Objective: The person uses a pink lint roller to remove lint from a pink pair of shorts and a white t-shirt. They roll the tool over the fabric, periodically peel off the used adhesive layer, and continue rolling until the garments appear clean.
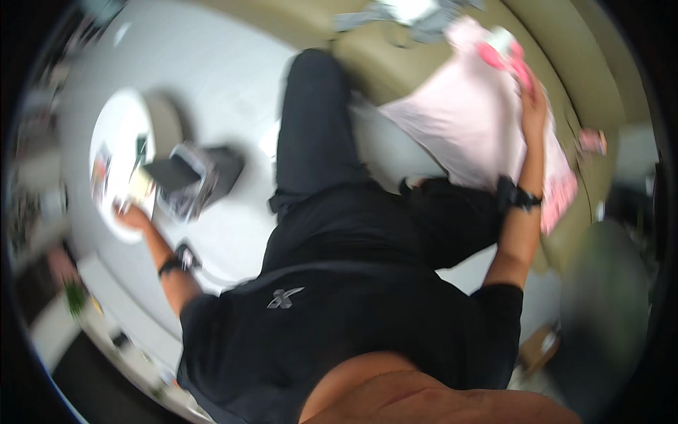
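My left hand (132, 216) reaches to the near edge of a white oval table (114, 124). Something small and pale is at its fingertips, too blurred to tell whether it is held. My right hand (534, 100) is shut on a bright pink object (519, 66), kind unclear, at the far right. A white piece (499, 40) shows beside the pink object. Under and beside this hand, a pale pink cloth (471, 114) lies spread over the olive-green sofa (384, 58), with a deeper pink part near my wrist.
A dark open-topped bin with a clear liner (185, 199) stands on the floor beside the oval table. Small items lie on the tabletop. Grey cloth (429, 26) lies on the sofa at the top. At lower left runs a pale counter with a green plant (74, 297).
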{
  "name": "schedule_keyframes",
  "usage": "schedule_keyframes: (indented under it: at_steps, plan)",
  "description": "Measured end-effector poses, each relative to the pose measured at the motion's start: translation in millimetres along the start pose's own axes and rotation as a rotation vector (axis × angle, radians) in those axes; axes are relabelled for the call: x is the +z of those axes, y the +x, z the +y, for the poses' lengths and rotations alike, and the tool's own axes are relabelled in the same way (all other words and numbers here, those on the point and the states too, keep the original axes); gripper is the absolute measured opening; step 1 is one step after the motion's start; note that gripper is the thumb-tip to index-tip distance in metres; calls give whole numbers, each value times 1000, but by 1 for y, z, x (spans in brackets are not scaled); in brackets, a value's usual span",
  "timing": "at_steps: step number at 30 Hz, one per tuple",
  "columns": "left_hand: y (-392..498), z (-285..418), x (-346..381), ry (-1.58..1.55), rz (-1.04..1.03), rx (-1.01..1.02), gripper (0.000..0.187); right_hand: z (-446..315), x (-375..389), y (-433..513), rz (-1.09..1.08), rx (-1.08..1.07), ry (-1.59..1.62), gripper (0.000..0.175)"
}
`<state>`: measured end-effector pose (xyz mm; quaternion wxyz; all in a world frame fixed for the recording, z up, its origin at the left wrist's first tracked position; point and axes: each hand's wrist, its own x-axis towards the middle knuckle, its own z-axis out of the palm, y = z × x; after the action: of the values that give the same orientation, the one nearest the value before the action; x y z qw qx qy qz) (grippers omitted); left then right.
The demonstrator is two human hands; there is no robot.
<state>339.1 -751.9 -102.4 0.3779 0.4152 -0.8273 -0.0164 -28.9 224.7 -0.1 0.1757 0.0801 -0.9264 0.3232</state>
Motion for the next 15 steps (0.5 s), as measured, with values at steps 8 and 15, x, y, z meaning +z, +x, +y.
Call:
schedule_keyframes:
  at_steps: [8,15]
  plan:
    - [32,363,-85,-976,-90,330,27,-2,-50,-29,196,418,558,41]
    - [-91,633,-34,-1383,-1036,616,28,8,-64,-79,240,744,922,33]
